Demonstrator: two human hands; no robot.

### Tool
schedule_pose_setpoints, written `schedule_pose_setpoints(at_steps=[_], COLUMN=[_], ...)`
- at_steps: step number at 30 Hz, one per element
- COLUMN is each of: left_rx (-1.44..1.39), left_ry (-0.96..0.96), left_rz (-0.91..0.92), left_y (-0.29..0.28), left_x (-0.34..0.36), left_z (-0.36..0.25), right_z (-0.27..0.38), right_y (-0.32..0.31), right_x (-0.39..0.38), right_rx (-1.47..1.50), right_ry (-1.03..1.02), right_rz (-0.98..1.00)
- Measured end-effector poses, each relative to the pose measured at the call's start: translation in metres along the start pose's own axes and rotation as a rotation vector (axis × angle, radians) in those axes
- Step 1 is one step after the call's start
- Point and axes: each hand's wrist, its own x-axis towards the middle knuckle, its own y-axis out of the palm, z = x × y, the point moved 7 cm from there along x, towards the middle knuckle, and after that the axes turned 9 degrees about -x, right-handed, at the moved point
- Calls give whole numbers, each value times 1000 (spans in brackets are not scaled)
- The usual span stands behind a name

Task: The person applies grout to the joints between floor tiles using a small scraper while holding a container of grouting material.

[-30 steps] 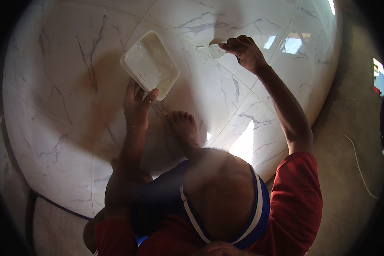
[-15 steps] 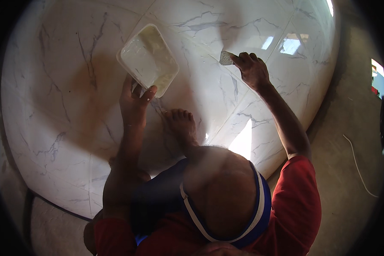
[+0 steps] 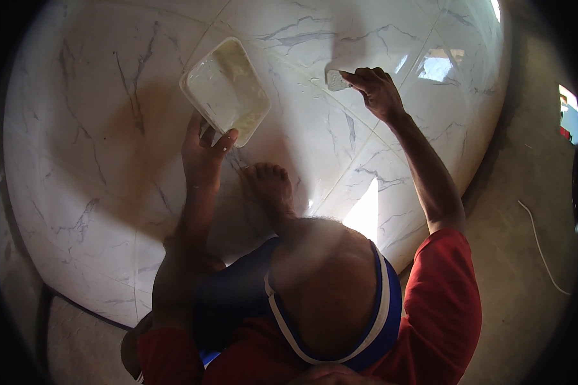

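My left hand [image 3: 207, 146] grips the near edge of a white rectangular plastic tub [image 3: 261, 83], thumb at the rim. The tub is tilted, and whitish residue coats its inside. Spots of white stick to my fingers. To the right, my right hand [image 3: 380, 93] pinches a small flat scraper [image 3: 336, 80], its face pale grey and speckled. That scraper is at the white marbled tile floor [image 3: 302, 38], close to a joint between tiles. Whether its edge touches the tile is hard to tell. A few wet-looking marks [image 3: 311, 82] lie just left of it.
My bare foot [image 3: 271, 183] stands on the tiles between my hands. Bare grey concrete [image 3: 504, 276] borders the tiled area on the right, with a thin white cord [image 3: 538, 240] lying on it. Bright sunlight [image 3: 365, 215] falls on the tiles near my foot.
My right hand has shifted slightly left and away from me with the scraper, along the tile surface. The tub in my left hand has barely moved.
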Motion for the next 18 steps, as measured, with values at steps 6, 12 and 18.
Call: schedule_pose_setpoints(at_steps=[6, 12, 18], left_rx=[10, 6, 1], left_ry=[-53, 24, -21], left_rz=[4, 27, -2], left_y=[4, 8, -3], left_x=[-6, -2, -1], left_z=[3, -3, 1], right_z=[65, 10, 36], right_y=[-8, -7, -12], right_x=[15, -35, -8], right_rx=[-217, -312, -7], right_ry=[-74, 72, -97], right_rz=[0, 101, -7])
